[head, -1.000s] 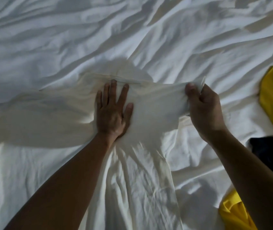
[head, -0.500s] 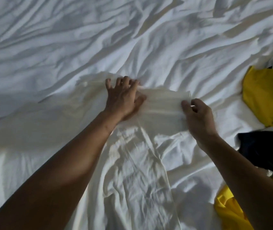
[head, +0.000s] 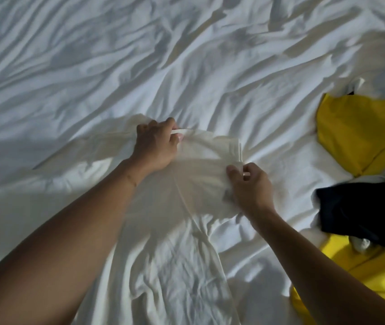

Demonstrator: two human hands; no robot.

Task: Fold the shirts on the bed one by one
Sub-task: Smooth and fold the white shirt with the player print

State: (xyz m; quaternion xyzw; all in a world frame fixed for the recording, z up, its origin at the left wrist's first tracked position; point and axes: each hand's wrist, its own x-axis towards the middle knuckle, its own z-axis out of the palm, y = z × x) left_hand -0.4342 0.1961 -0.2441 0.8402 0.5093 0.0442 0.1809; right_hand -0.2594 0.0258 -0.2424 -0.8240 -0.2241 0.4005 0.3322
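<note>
Head view: one cream shirt (head: 200,165) on the bed (head: 93,55), fingers of left hand (head: 156,146) and right hand (head: 250,184) pinching its edges; two yellow garments (head: 360,130), one dark garment (head: 362,207) beside.

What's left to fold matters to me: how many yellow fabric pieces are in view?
2. One yellow fabric piece lies at the right edge, beyond the dark navy garment; the other lies nearer, below it. Whether they join beneath it is hidden.
</note>
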